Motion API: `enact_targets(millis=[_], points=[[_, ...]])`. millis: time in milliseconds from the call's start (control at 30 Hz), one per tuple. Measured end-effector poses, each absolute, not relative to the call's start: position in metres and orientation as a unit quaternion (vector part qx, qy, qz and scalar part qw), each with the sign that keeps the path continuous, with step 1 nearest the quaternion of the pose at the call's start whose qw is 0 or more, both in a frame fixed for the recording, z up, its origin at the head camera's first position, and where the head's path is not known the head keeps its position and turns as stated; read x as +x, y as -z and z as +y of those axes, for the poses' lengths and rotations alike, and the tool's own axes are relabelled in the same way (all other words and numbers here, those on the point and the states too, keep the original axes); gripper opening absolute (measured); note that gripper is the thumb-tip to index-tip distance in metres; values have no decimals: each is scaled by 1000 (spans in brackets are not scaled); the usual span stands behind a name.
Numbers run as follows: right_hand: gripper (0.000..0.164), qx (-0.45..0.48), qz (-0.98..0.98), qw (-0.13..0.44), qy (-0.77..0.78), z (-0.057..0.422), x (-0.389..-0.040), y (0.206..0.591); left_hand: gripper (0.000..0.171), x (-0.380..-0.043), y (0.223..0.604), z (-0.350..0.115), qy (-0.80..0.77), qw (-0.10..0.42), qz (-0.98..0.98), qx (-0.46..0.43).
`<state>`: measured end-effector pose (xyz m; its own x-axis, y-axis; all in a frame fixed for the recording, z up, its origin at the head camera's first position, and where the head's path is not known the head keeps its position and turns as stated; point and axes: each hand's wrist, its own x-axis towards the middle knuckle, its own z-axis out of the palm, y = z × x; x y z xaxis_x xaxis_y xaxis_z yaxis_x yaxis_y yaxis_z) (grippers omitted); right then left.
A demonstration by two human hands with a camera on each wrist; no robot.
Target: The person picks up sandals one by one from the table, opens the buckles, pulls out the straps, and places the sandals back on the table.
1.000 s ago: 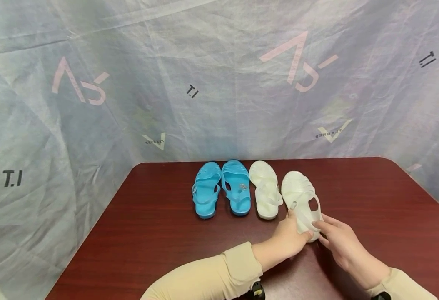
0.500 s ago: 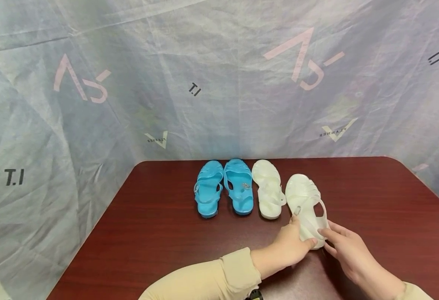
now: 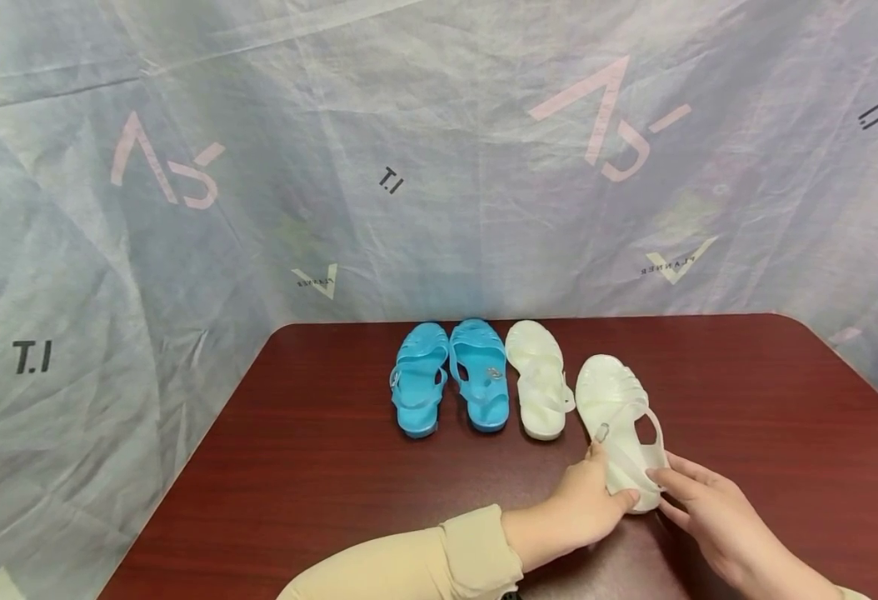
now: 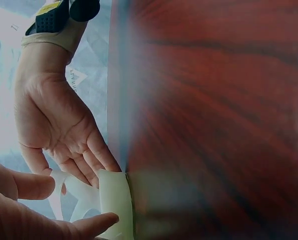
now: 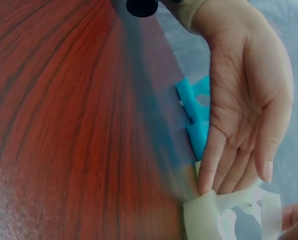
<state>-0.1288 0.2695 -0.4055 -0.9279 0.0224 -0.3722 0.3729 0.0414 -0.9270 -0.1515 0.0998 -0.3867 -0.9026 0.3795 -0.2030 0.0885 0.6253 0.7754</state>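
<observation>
A white jelly sandal lies toe away on the dark red table, between both hands. My left hand grips the left side of its heel, the thumb on top and a finger by the buckle. From the right, my right hand holds the heel edge and strap. Both wrist views show the sandal's heel close up with fingers along it. To its left stand a second white sandal and two blue jelly sandals, one on the left and the other beside it.
A grey printed cloth hangs behind the table and along its sides. The row of sandals stands near the table's back edge. Behind the hand in the right wrist view, blue sandals show partly.
The white sandal has slid toward me and slightly right with both hands on it, widening its distance from the row. The other sandals stay in place; the head view has shifted slightly.
</observation>
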Motion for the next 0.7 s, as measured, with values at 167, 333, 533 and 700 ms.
enact_targets(millis=[167, 333, 533, 700], points=[[70, 127, 725, 131, 664, 275, -128, 403, 62, -152, 384, 98, -427, 183, 877, 122], [60, 91, 709, 75, 695, 283, -136, 398, 35, -161, 381, 94, -458, 176, 866, 95], [39, -54, 665, -9, 745, 291, -156, 380, 35, -170, 381, 88, -484, 175, 855, 66], [39, -84, 721, -10, 687, 289, -171, 364, 26, -174, 384, 86, -513, 169, 840, 39]])
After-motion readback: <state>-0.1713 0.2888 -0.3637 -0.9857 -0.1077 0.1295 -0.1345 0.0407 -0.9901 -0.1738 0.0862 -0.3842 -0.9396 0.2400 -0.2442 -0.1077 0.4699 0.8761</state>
